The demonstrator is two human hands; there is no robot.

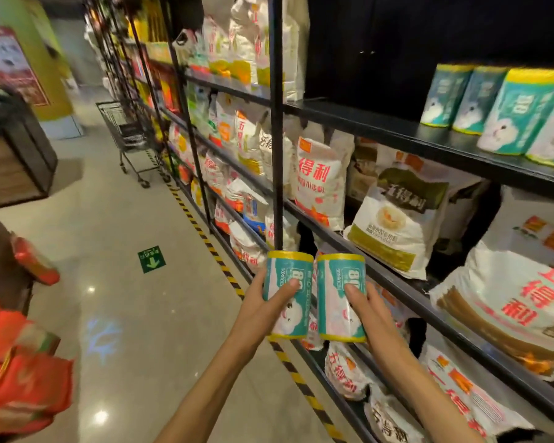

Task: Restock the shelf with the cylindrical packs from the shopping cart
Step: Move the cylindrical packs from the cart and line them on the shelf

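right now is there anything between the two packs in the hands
No. In the head view only a narrow gap separates the left pack from the right pack; flour bags on the lower shelves show behind it.

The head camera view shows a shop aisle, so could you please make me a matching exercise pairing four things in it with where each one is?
Things:
1. Teal cylindrical pack with yellow ends
2. Row of teal cylindrical packs
3. Black wire shopping cart
4. Green floor sticker with arrow

Places:
A. On the pale floor tiles, left of the striped tape
B. Standing on the upper black shelf, at right
C. Held in the left hand
D. Parked down the aisle beside the shelving

Pairs: 1-C, 2-B, 3-D, 4-A
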